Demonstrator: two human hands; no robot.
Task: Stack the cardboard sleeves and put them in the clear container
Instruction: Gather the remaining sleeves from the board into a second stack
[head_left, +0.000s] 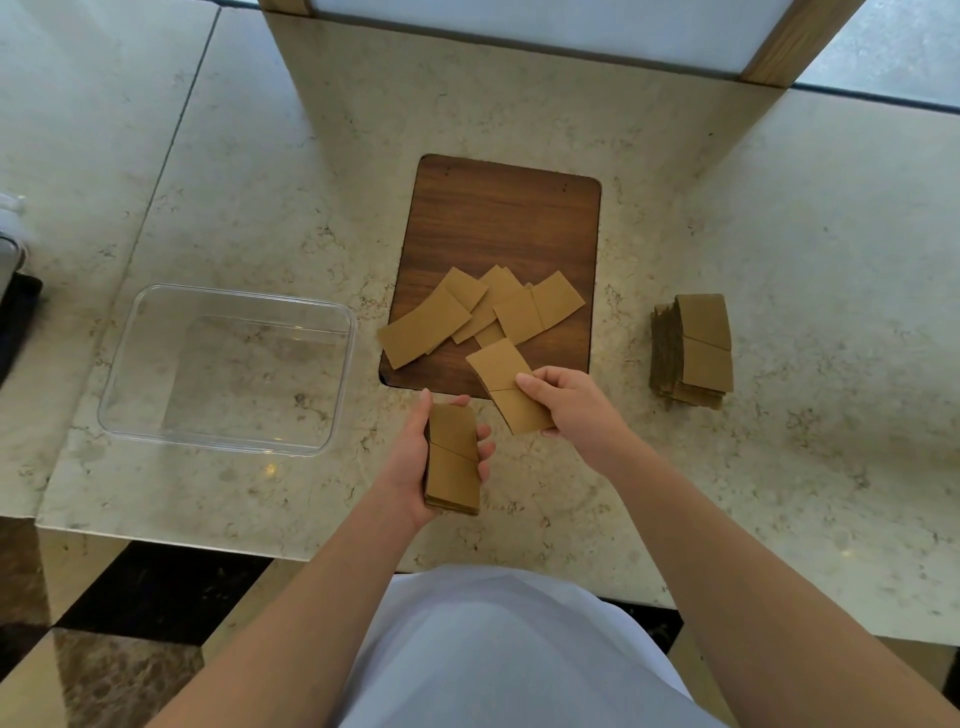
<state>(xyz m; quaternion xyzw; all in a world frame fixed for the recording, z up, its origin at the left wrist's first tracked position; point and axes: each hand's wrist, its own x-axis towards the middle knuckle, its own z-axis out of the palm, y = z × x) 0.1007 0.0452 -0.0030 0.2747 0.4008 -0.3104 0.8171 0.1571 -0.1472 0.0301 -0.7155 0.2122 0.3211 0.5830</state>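
Note:
My left hand (415, 457) grips a small stack of flat brown cardboard sleeves (453, 457) above the counter's front edge. My right hand (576, 402) pinches a single sleeve (501, 379) just right of that stack, over the near edge of the wooden board (498, 218). Several loose sleeves (483, 312) lie scattered on the board's near half. The clear container (130, 364) stands to the left, with nothing inside. A tall stack of sleeves (693, 351) rests on the counter at the right.
The marble counter (779, 234) carries everything. A wood-framed panel (774, 57) stands at the back. Dark objects (15, 306) sit at the far left edge. The counter's front edge runs just below my hands.

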